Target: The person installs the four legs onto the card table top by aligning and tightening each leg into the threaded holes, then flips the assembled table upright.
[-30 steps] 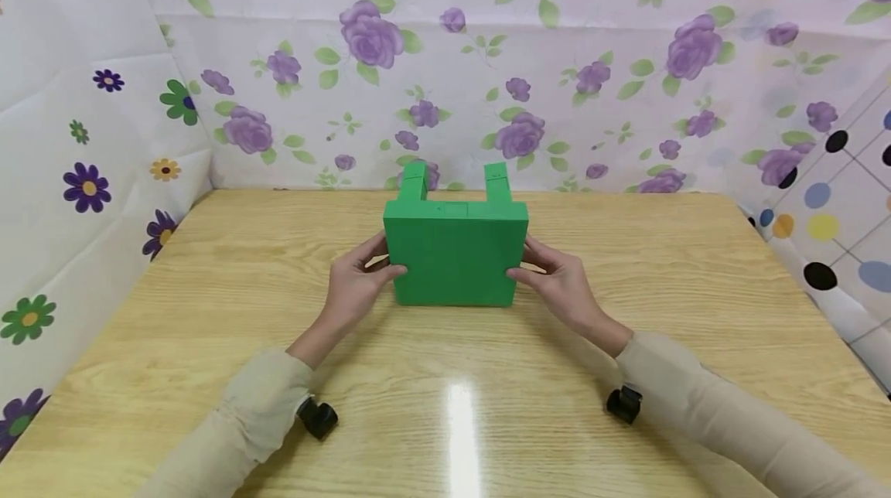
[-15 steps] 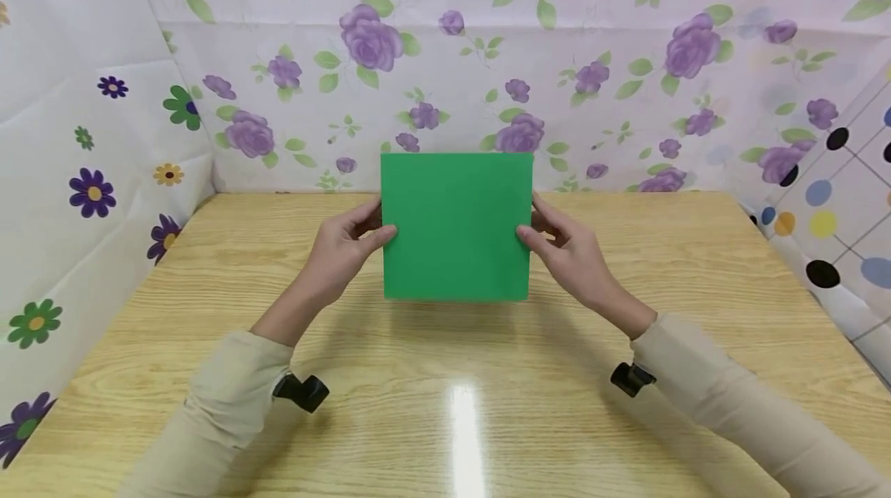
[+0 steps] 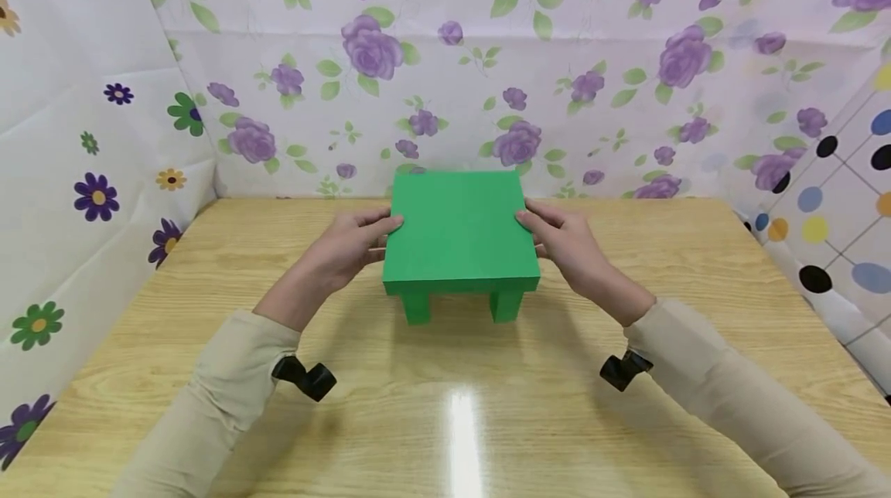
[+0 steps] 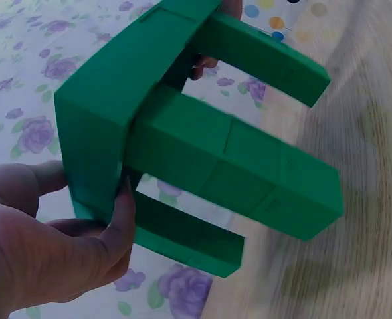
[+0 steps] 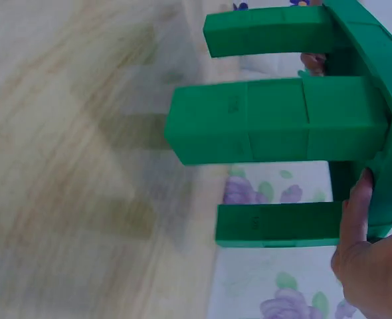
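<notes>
A small green stool (image 3: 459,227) with a square top and block-like legs is held in the middle of the head view. Its top faces up, sloping a little toward me, and its legs point down. My left hand (image 3: 341,254) grips the left edge, thumb on top and fingers beneath. On the opposite edge, my right hand (image 3: 574,262) holds it the same way. A stool leg (image 4: 236,166) stands off the tabletop in the left wrist view. From the right wrist, another leg (image 5: 276,119) shows with its shadow on the wood.
The wooden table (image 3: 278,421) spreads around the stool on all sides. A sheet with purple flowers (image 3: 278,42) hangs behind it, and patterned sheets flank the left and right. A black wrist camera (image 3: 306,378) sticks out from the left sleeve.
The stool has risen from low over the table and swung over. Its top faced me with the legs pointing away; now the top faces up and the legs down. Both hands kept their grip.
</notes>
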Motion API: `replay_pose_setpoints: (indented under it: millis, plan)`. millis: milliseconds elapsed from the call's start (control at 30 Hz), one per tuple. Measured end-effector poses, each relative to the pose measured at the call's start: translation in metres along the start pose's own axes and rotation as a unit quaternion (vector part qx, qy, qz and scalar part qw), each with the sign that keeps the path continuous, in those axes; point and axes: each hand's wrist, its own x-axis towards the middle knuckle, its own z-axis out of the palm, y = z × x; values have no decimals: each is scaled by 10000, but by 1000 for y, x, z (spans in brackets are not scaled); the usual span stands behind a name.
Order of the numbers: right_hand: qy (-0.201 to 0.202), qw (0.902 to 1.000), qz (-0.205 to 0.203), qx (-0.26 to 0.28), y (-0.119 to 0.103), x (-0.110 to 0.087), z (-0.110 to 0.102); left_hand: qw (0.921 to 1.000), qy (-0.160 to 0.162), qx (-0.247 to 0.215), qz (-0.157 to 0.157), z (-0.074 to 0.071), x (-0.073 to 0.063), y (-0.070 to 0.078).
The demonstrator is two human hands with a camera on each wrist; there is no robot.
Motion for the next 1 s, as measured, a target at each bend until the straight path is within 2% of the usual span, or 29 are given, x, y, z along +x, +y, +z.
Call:
replay_pose_setpoints:
  millis: [133,400,733,867,1000]
  plan:
    - [-143,9992,369,27,7,0,1,9989,-206,-57,-411,-4,2,-4]
    - [-345,9981,505,2,16,-5,4,9976,-422,-85,-547,-8,2,-17]
    - [-219,9981,524,-252,18,-10,6,9988,-246,-30,-415,-9,-3,-24]
    - [-546,9958,625,-379,22,-8,-1,9988,-308,272,-275,-11,-3,-30]
    - [-1026,9912,736,-403,32,-8,-15,9957,-287,875,-99,-20,-8,-39]
